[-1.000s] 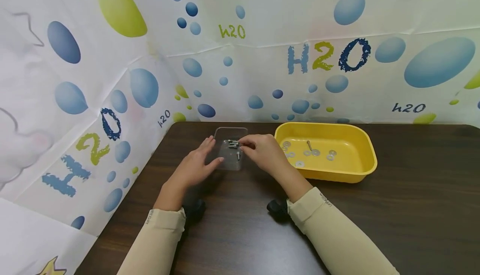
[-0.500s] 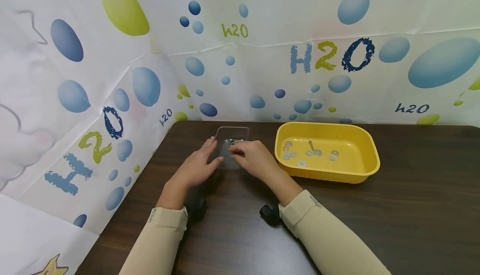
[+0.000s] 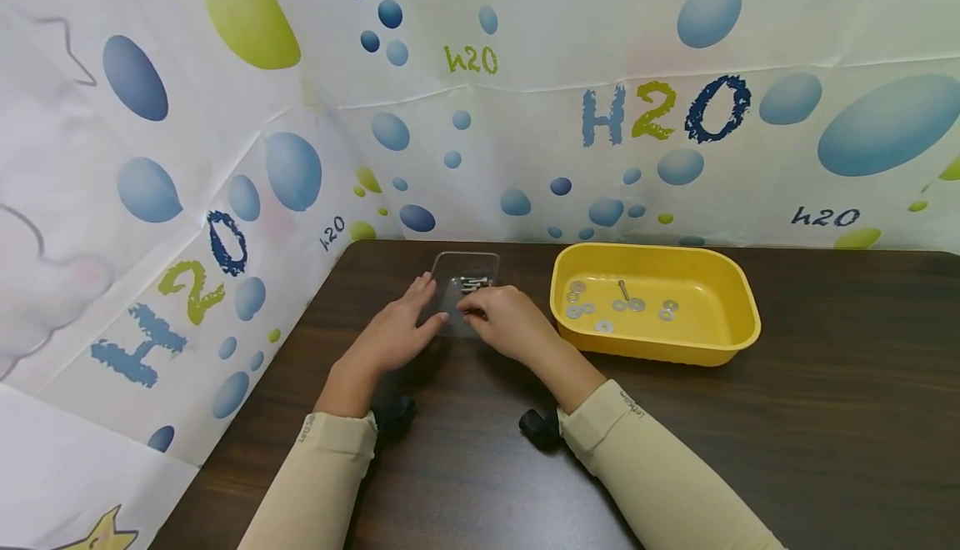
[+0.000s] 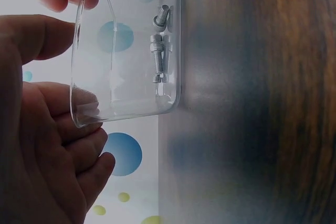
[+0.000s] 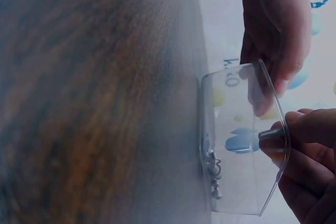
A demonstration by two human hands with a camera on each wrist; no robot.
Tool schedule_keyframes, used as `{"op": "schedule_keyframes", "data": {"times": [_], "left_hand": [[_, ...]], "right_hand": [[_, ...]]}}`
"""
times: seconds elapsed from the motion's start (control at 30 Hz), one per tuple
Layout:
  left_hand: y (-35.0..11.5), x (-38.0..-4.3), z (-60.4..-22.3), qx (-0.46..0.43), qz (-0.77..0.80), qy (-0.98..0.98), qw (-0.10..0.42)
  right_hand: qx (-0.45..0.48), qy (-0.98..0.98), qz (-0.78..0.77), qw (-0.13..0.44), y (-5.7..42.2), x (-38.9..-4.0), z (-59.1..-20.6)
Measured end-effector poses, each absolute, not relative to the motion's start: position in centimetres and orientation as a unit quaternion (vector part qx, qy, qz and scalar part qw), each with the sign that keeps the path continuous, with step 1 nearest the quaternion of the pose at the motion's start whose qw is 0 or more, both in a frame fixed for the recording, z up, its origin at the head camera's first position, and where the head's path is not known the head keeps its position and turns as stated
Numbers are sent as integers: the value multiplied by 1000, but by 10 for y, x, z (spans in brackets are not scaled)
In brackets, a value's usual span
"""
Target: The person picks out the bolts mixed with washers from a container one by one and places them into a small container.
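Observation:
A clear plastic box (image 3: 465, 260) stands on the dark table, with several metal bolts (image 3: 474, 283) lying on its bottom. In the left wrist view the bolts (image 4: 159, 59) show through the box's wall. My left hand (image 3: 390, 329) rests at the box's left side, fingers extended and touching the wall, thumb spread toward the near corner. My right hand (image 3: 506, 317) is over the near right part of the box, pinching a bolt (image 5: 270, 134) between thumb and fingers at rim height. From the head, that bolt is hidden by the hand.
A yellow tray (image 3: 705, 308) stands right of the box, holding several flat washers (image 3: 636, 305) and a single bolt (image 3: 623, 290). Behind the table hangs a white printed cloth (image 3: 525, 133), and another stretch runs along the left edge.
My right hand has moved left and slightly nearer from the bolts at the box's right side, and its fingers now pinch a bolt. The left hand stays at the box.

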State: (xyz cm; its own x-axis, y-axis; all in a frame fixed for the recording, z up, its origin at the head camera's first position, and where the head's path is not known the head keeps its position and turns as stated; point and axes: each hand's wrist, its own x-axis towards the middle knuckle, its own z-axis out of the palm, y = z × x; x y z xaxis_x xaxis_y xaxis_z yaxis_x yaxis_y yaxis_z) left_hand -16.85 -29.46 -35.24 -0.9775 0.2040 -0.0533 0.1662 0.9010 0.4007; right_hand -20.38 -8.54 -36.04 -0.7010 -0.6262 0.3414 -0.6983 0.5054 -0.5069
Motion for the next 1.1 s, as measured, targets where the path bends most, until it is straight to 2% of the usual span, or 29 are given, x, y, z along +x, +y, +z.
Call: {"op": "schedule_keyframes", "data": {"times": [0.4,1.1], "left_hand": [[-296,-168,-351,105,217,969,47],[-295,-170,-353,107,215,970,45]], "right_hand": [[379,-870,313,42,-85,-204,-359],[386,-865,318,52,-82,-205,-361]]}}
